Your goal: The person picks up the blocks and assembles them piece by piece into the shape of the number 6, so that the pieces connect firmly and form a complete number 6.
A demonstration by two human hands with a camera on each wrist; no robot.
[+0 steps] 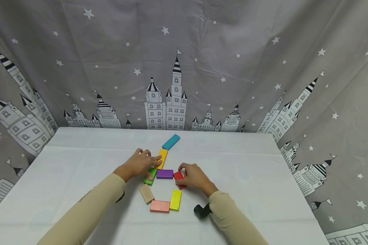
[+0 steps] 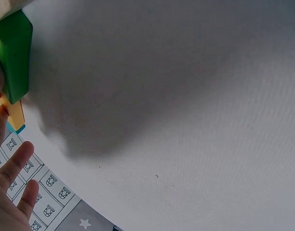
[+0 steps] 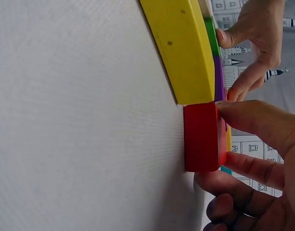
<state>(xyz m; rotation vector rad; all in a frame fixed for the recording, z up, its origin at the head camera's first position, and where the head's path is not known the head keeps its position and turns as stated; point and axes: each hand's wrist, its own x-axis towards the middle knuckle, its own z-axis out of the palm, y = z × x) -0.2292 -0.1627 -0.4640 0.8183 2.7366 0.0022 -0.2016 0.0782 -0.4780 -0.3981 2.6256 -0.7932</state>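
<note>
Flat blocks form a loop on the white table. My right hand pinches the red block between thumb and fingers, at the right end of the purple block. My left hand has its fingers spread; the thumb rests on the green block and a fingertip touches the orange-yellow block. In the right wrist view, the red block's end lies against the bright yellow block. In the left wrist view, only the edge of the green block and some fingers show.
Below the green block lies a plain wooden block, with a pink block closing the loop's near side. A blue block extends from the orange-yellow one. Behind the white table hangs a grey castle-print curtain.
</note>
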